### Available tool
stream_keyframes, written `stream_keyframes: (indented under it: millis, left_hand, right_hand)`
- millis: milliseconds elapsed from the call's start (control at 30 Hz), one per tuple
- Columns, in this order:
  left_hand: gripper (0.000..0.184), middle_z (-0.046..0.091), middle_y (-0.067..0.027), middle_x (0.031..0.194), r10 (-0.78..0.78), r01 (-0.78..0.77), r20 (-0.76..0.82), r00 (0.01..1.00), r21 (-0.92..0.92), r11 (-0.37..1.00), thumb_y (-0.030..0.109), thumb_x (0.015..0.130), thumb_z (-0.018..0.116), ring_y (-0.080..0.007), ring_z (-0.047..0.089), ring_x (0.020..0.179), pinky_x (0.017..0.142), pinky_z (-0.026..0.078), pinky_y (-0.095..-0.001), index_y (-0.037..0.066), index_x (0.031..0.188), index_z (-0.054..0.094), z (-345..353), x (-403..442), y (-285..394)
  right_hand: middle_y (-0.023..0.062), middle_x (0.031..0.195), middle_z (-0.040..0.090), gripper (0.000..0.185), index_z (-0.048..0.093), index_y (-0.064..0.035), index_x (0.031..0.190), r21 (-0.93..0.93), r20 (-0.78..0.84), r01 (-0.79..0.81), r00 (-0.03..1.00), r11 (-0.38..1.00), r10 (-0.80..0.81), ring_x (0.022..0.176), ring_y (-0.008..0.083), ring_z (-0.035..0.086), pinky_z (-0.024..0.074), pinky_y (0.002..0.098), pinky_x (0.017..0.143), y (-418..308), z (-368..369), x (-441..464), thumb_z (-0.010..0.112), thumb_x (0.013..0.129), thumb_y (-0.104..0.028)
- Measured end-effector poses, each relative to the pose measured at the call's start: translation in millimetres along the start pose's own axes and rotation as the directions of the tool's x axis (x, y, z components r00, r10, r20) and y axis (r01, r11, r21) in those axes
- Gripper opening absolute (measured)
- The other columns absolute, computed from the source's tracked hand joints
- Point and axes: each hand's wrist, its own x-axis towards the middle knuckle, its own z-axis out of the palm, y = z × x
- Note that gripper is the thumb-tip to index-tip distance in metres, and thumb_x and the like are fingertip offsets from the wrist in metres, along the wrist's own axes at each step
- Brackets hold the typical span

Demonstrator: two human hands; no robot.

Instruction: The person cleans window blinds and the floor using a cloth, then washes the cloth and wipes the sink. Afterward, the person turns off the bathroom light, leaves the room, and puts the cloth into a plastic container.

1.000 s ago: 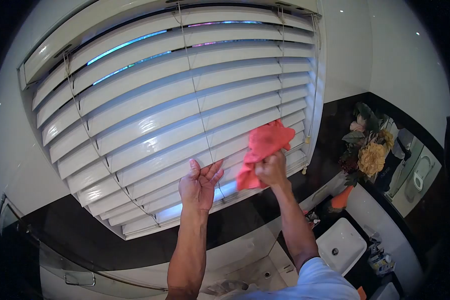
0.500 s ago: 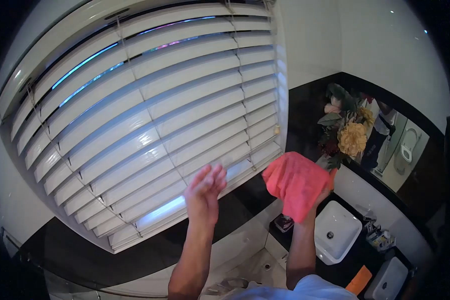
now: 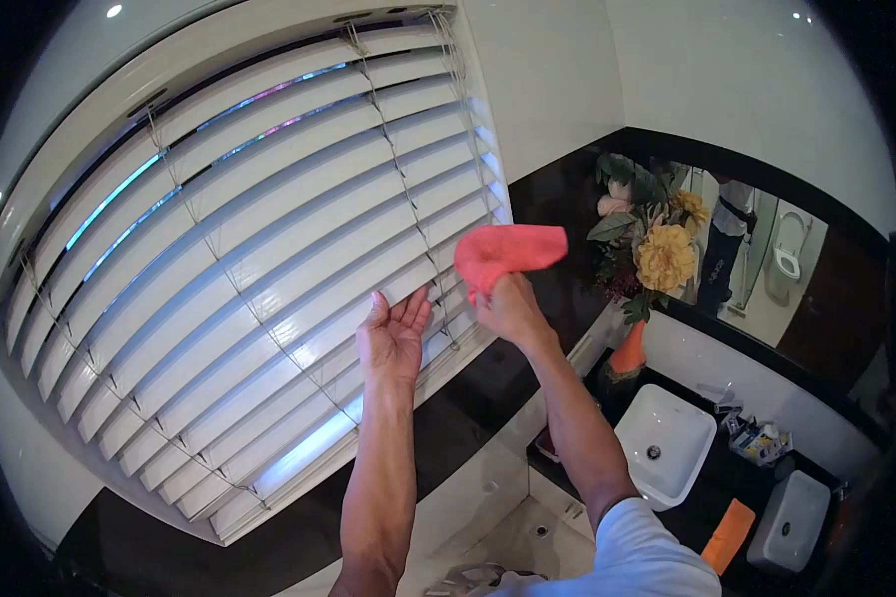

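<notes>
White slatted blinds cover the window, with thin cords running down across them. Palm up, my left hand is at the lower slats near their right part, its fingers apart and the fingertips at a slat's edge. My right hand grips a red cloth, which is bunched above the fist at the right end of the blinds. Part of the cloth is hidden by the fist.
Right of the blinds, an orange vase holds flowers before a mirror. A white basin, small bottles, an orange cloth and a second basin sit on the black counter.
The view has turned right. My right hand has brought the red cloth back up from near the basin to the blinds. My left hand has returned to a slat, its fingers more spread.
</notes>
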Motion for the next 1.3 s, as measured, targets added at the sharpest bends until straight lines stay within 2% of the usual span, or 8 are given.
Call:
stream_keyframes:
  millis: [133,200,367,433,633,733,867,1300]
  left_hand:
    - [0.037,0.054,-0.0267,0.122,-0.029,0.028,0.023,0.999,0.052,0.998,0.027,0.099,0.042,-0.0411,0.053,0.117,0.097,0.044,-0.0506,0.002,0.126,0.043,4,4,5]
    - [0.036,0.054,-0.0277,0.122,-0.017,0.017,0.003,1.000,0.087,0.996,0.026,0.100,0.039,-0.0416,0.054,0.116,0.095,0.046,-0.0508,0.001,0.126,0.042,4,9,7]
    - [0.037,0.060,-0.0274,0.112,-0.015,0.020,-0.055,0.998,0.087,0.996,0.025,0.101,0.037,-0.0390,0.060,0.107,0.092,0.049,-0.0459,-0.005,0.123,0.042,2,7,8]
    - [0.037,0.060,-0.0278,0.112,0.009,-0.002,-0.070,0.998,0.105,0.994,0.025,0.101,0.038,-0.0392,0.060,0.107,0.092,0.049,-0.0458,-0.005,0.123,0.042,7,1,5]
    - [0.038,0.060,-0.0291,0.111,0.011,-0.009,-0.019,1.000,0.086,0.996,0.025,0.100,0.040,-0.0401,0.060,0.106,0.091,0.049,-0.0459,-0.006,0.123,0.041,2,6,6]
    - [0.038,0.059,-0.0294,0.112,0.003,0.000,-0.030,1.000,0.087,0.996,0.025,0.100,0.041,-0.0399,0.061,0.105,0.090,0.049,-0.0459,-0.006,0.123,0.041,1,3,6]
    - [0.038,0.059,-0.0297,0.111,0.047,-0.049,0.015,0.999,0.105,0.993,0.024,0.100,0.040,-0.0403,0.061,0.104,0.088,0.050,-0.0460,-0.008,0.121,0.041,2,5,8]
    - [0.033,0.058,-0.0303,0.113,0.016,-0.017,0.029,0.999,0.047,0.999,0.025,0.100,0.041,-0.0407,0.059,0.108,0.090,0.050,-0.0482,-0.005,0.114,0.045,-11,2,12]
  right_hand:
    - [0.0228,0.102,0.063,0.031,0.063,-0.0056,0.101,-0.085,0.104,-0.147,0.982,0.986,0.155,0.101,0.0405,0.057,0.0421,0.0507,0.090,-2,32,21,0.064,0.069,-0.005]
    - [0.0240,0.108,0.060,0.044,0.061,-0.0074,0.112,-0.090,-0.150,0.363,0.916,0.928,-0.372,0.108,0.0416,0.054,0.0406,0.0486,0.094,-13,49,15,0.064,0.069,-0.005]
    - [0.0201,0.121,0.054,0.054,0.058,-0.0109,0.119,-0.132,-0.092,0.293,0.947,0.947,-0.306,0.116,0.0415,0.047,0.0361,0.0482,0.100,17,50,35,0.066,0.066,-0.004]
    - [0.0207,0.123,0.053,0.058,0.057,-0.0106,0.120,-0.039,0.288,-0.299,0.910,0.954,0.297,0.119,0.0428,0.044,0.0337,0.0490,0.102,23,42,51,0.067,0.064,-0.003]
    - [0.0184,0.094,0.065,0.046,0.059,-0.0062,0.113,-0.273,-0.247,0.438,0.829,0.857,-0.502,0.089,0.0357,0.063,0.0494,0.0445,0.073,4,54,29,0.064,0.067,-0.004]
    - [0.0236,0.112,0.059,0.054,0.057,-0.0083,0.118,-0.051,0.331,-0.332,0.884,0.942,0.330,0.108,0.0415,0.053,0.0427,0.0475,0.092,25,42,48,0.064,0.065,-0.004]
    - [0.0241,0.111,0.059,0.054,0.058,-0.0092,0.117,-0.256,-0.197,0.386,0.877,0.886,-0.438,0.107,0.0425,0.053,0.0432,0.0480,0.091,8,60,38,0.066,0.064,-0.006]
    - [0.0224,0.093,0.063,0.033,0.061,-0.0023,0.100,-0.230,-0.304,-0.074,0.953,0.970,0.001,0.080,0.0354,0.064,0.0513,0.0435,0.073,55,44,7,0.068,0.068,-0.004]
